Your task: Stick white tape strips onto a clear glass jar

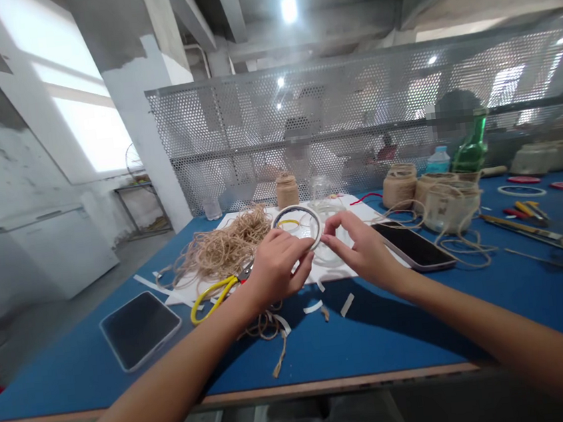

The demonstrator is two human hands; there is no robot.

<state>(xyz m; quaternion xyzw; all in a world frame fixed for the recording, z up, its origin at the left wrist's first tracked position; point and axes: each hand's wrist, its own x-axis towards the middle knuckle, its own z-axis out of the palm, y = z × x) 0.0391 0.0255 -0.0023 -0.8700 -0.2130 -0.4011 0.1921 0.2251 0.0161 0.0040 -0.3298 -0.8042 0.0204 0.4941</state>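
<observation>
A thin white ring, which looks like a roll of tape [318, 223], is held up over the table's middle. My left hand [283, 262] grips its lower edge between thumb and fingers. At the ring's right edge, the thumb and forefinger of my right hand [358, 246] are pinched together; whether a tape end lies between them is too small to see. Behind the ring stands a clear glass jar [320, 190]. Left of my left hand are yellow-handled scissors [215, 298] and a heap of jute twine [229, 243].
White strips [347, 305] and twine scraps [277, 362] lie near the front edge. A tablet-like device [142, 330] is at left, a dark phone [416, 247] at right. Twine-wrapped jars [399, 185] and a green bottle [470, 144] stand back right. A perforated metal screen [236, 122] lies beyond.
</observation>
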